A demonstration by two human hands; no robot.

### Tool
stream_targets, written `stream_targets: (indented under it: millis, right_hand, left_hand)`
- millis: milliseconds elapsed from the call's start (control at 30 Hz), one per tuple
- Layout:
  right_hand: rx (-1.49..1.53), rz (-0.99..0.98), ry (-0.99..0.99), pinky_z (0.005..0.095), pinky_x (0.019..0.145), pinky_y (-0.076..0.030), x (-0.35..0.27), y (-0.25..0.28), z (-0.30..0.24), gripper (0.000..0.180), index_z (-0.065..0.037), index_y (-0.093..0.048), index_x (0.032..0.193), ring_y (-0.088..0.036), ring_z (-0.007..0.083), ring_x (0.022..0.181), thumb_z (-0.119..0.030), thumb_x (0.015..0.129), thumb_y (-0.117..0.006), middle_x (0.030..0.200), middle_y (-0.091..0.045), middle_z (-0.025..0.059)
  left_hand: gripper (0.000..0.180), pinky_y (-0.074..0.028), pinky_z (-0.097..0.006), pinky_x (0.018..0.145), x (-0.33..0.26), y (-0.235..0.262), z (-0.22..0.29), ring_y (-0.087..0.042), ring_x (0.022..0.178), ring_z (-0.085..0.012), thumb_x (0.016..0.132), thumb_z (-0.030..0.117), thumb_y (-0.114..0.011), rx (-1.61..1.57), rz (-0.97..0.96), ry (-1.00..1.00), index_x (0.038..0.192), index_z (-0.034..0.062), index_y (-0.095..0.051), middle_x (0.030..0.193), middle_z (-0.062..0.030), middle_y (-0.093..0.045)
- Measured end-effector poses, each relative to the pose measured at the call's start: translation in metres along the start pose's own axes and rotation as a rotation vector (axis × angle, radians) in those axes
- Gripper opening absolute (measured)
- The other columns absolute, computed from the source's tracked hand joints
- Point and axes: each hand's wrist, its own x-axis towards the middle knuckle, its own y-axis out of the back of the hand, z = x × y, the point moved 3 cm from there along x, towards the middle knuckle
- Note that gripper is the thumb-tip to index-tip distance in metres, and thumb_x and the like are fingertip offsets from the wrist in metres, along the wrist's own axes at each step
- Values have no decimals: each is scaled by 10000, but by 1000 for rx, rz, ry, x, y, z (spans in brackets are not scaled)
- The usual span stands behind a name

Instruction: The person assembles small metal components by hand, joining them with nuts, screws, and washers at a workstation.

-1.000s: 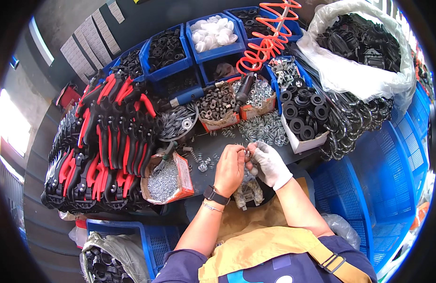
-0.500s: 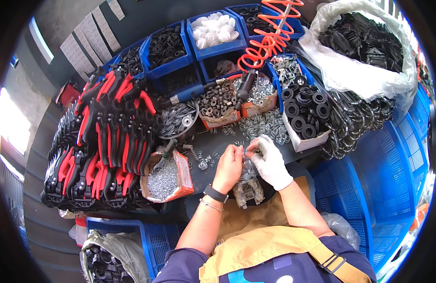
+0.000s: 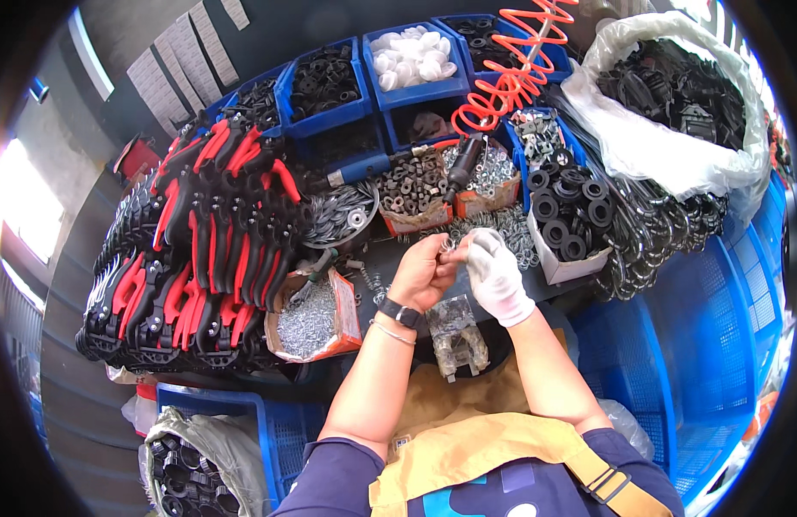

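My bare left hand point(image 3: 424, 274), with a dark watch and a bracelet at the wrist, is closed, its fingertips pinched around what looks like a small metal spring point(image 3: 448, 245). My right hand point(image 3: 497, 280) wears a white glove and is closed too, its fingertips meeting those of the left; what it grips is hidden. Just behind both hands lies a heap of loose metal springs point(image 3: 517, 231) on the dark bench. Below the hands, at the bench's near edge, stands a worn, tape-wrapped fixture point(image 3: 457, 334).
To the left, red-and-black plastic handles point(image 3: 205, 233) are piled high. Nearer sits a carton of small metal pins point(image 3: 308, 323). Behind are boxes of nuts point(image 3: 411, 188), a black power driver point(image 3: 466, 164) and blue bins point(image 3: 416, 90). At right stands a box of black rings point(image 3: 566, 215).
Both hands have moved slightly up and away from the fixture, uncovering more of it. The gloved fingers have closed in against the left fingertips. The whole view has shifted slightly.
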Motion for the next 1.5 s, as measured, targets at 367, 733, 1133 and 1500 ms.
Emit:
stream_targets:
  millis: [367,733,1133,1500]
  right_hand:
    - [-113,-50,243,407,741,-517,16,6,-23,226,-77,-619,845,-597,328,870,54,664,-643,867,-579,106]
    - [-317,-47,-156,356,720,-498,13,-11,24,248,-45,-581,1142,-615,273,820,-91,898,-593,992,-626,134]
    - [-599,-161,-113,493,932,-405,21,-25,16,278,-134,-625,1118,-499,354,1091,-202,848,-638,1184,-567,97]
    - [-696,-415,-112,532,968,-336,-5,-66,-7,334,-137,-673,1029,-430,326,1203,-136,695,-678,1315,-503,75]
  left_hand:
    - [235,-399,-283,503,21,14,-17,-512,562,-128,924,249,-613,544,143,-215,830,47,-540,684,-47,-566]
    - [222,-498,-331,761,0,4,-2,-630,855,-251,848,79,-634,907,301,-794,1059,9,-641,990,-135,-641]
    - [289,-475,-366,823,-70,-12,-10,-564,943,-323,800,-44,-571,973,344,-973,1084,-1,-540,1046,-171,-538]
    - [605,-378,-435,1018,-97,55,-11,-473,1156,-394,735,-143,-441,1151,636,-824,1328,-48,-373,1216,-231,-484]
